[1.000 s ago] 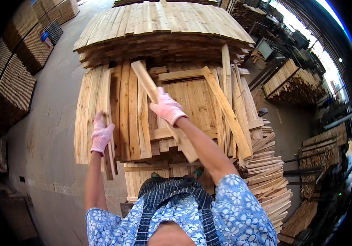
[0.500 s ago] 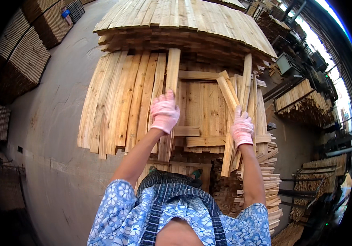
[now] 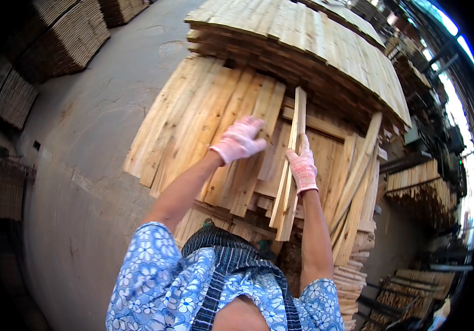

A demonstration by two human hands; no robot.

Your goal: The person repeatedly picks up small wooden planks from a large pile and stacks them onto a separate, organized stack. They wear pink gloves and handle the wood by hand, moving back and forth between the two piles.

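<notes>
Both hands wear pink gloves. My left hand (image 3: 239,140) is over the row of flat wooden boards (image 3: 198,121) on the left side of the stack, fingers stretched and slightly blurred, holding nothing. Whether it touches the wood I cannot tell. My right hand (image 3: 303,170) grips a pair of narrow wooden boards (image 3: 287,196) turned partly on edge, their far ends pointing at the taller stack. The palm side and thumb are partly hidden behind the wood. Right of this hand, several loose boards (image 3: 353,204) lie slanted across each other.
A taller stack of boards (image 3: 297,27) rises just beyond the work. More timber stacks stand on the floor at the far left (image 3: 74,38) and at the right (image 3: 413,185). Uneven board ends (image 3: 353,281) stick out at the near right, beside my right arm.
The view has turned, shifting the stack rightward. My right hand has brought boards leftward, toward the middle gap. My left hand has let go of a board, which now lies beside the left row.
</notes>
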